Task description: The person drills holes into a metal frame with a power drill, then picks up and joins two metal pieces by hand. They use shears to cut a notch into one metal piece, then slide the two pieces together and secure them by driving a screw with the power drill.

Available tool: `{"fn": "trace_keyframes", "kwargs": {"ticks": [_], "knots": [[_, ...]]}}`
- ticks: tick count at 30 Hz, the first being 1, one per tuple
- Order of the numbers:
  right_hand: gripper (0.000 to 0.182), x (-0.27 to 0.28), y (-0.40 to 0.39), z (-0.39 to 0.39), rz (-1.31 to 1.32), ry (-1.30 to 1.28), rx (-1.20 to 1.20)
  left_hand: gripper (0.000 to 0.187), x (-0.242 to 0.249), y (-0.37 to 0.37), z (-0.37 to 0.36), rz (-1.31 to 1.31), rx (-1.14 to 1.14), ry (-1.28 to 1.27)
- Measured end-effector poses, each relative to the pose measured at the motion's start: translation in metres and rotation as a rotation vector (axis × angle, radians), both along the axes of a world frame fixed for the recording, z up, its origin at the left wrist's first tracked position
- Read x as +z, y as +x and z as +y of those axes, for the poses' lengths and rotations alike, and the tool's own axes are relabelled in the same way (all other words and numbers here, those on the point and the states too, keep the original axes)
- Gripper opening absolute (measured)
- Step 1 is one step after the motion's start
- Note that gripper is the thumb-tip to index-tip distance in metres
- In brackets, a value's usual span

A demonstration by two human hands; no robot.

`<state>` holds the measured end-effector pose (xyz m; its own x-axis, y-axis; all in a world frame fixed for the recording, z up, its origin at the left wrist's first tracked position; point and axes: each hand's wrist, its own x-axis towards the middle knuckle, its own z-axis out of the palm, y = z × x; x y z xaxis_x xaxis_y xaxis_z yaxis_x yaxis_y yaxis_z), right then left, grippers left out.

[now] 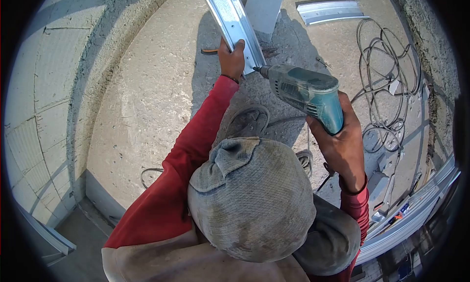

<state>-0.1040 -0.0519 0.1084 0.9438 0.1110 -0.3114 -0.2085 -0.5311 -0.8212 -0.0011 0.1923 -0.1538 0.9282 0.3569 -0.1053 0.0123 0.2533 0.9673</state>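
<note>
My left hand (232,59) is closed around the lower end of a long silvery metal channel (228,17), the thumb lying on its face. In my right hand (339,141) is a teal and grey power drill (304,91), held by its handle and pointing left. The drill's tip touches or nearly touches the channel's end, right beside my left hand. An orange-tipped thin item (209,51) shows just left of the left hand. My right fingers are partly hidden behind the drill handle.
A short metal channel (331,11) and a pale flat board (262,10) lie on the concrete floor (152,71). Coiled cable (387,81) spreads at the right. More metal profiles (411,216) lie lower right. A knee in worn cloth (252,199) rises in front.
</note>
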Motion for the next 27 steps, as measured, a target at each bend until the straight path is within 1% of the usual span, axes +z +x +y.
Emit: {"fn": "trace_keyframes", "kwargs": {"ticks": [5,7,17,19,23,24,25,27], "knots": [[0.048,0.002,0.0,0.001,0.007,0.001,-0.008,0.035,-0.002,0.0,0.002,0.018,-0.025,0.031],[0.048,0.002,0.001,0.0,0.014,0.005,-0.013,0.035,-0.003,-0.001,0.001,-0.013,0.021,0.026],[0.046,0.001,-0.001,-0.001,0.066,0.041,-0.049,0.035,-0.018,-0.004,0.012,0.02,0.005,-0.02],[0.046,-0.001,-0.002,-0.003,0.076,0.048,-0.053,0.04,-0.025,-0.003,0.016,-0.019,-0.106,0.093],[0.046,-0.001,-0.002,-0.003,0.089,0.057,-0.063,0.04,-0.027,-0.005,0.015,-0.029,-0.091,0.087],[0.046,-0.001,-0.002,-0.003,0.089,0.057,-0.064,0.037,-0.024,-0.006,0.013,0.0,-0.052,0.067],[0.046,0.0,-0.003,-0.003,0.062,0.048,-0.045,0.034,-0.02,-0.007,0.013,0.03,-0.013,0.046],[0.046,0.0,-0.004,-0.003,0.035,0.037,-0.027,0.035,-0.016,-0.007,0.01,0.033,-0.019,0.069]]}}
